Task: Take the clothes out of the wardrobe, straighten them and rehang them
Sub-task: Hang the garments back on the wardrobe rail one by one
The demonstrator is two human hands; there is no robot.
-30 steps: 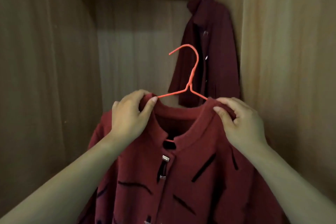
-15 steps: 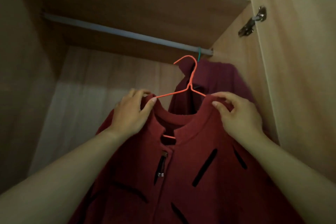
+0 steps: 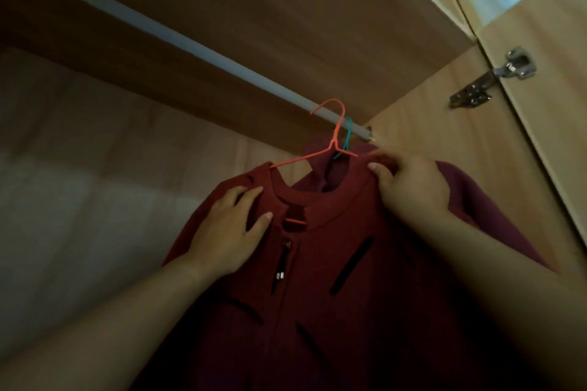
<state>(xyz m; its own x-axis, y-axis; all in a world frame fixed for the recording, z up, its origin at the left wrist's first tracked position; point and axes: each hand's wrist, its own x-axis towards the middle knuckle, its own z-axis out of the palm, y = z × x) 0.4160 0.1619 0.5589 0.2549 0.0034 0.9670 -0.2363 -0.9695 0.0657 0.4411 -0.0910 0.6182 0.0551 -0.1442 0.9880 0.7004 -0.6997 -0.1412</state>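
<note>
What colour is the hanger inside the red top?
Orange. The hanger in the red top shows it best up by the rail, in the head view.

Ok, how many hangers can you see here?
2. An orange hanger in the red cardigan, hook at the rail; a teal hanger beside it, mostly hidden in the darker garment behind. No others show.

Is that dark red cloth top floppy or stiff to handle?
Probably floppy: the dark red cloth top drapes loosely from the thin orange wire hanger. Likely not slippery: the right hand pinches its matte shoulder edge.
</note>
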